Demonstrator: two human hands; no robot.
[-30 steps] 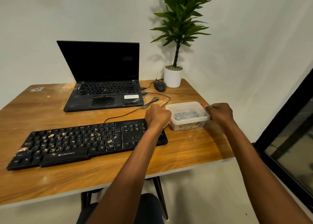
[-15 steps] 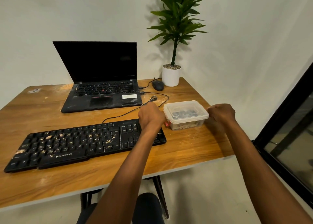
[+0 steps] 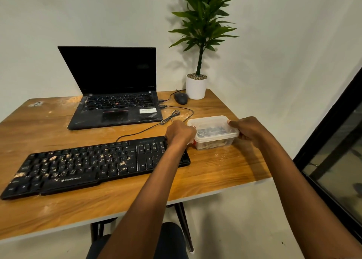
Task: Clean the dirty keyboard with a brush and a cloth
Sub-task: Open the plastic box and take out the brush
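Note:
A black keyboard (image 3: 82,166) strewn with pale crumbs lies across the front of the wooden table (image 3: 215,172). To its right stands a clear plastic box (image 3: 212,131) with a lid and red clips; dark and pale items show dimly inside. My left hand (image 3: 179,134) grips the box's left end, over the keyboard's right corner. My right hand (image 3: 247,129) grips the box's right end, thumb on the lid. No brush or cloth shows plainly.
An open black laptop (image 3: 115,94) sits behind the keyboard, with a cable (image 3: 170,118) coiled beside it. A black mouse (image 3: 180,98) and a potted plant (image 3: 196,86) stand at the back right. The table's right edge is close to the box.
Both hands stay at the box's ends. My right thumb has come up onto the lid's right corner. The view has shifted slightly.

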